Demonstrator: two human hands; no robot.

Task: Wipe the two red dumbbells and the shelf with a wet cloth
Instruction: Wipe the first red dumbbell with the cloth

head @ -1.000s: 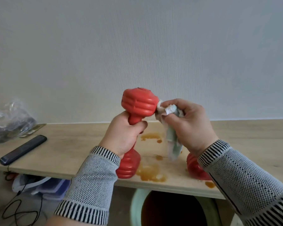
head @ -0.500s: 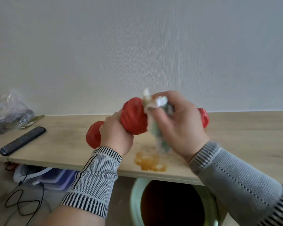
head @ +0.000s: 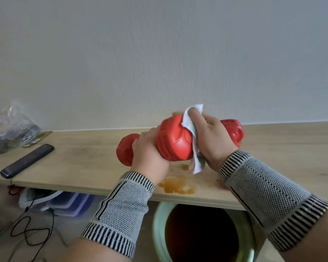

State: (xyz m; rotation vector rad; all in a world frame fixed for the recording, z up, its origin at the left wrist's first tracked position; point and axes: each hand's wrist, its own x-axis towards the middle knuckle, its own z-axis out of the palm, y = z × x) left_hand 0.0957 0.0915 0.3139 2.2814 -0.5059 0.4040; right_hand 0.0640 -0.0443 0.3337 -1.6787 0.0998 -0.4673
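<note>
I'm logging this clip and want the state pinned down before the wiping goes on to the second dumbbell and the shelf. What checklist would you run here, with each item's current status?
1. Left hand grips the handle of the lifted red plastic dumbbell: ok.
2. Right hand presses the white wet cloth on that dumbbell's near head: ok.
3. Second red dumbbell in reach behind the right hand: ok, though partly hidden.
4. Light wooden shelf wiped: not ok, an amber sticky spill lies near its front edge.
5. Black remote-like bar apart from the spill: ok.
6. Held dumbbell fully clean: cannot tell.
</note>
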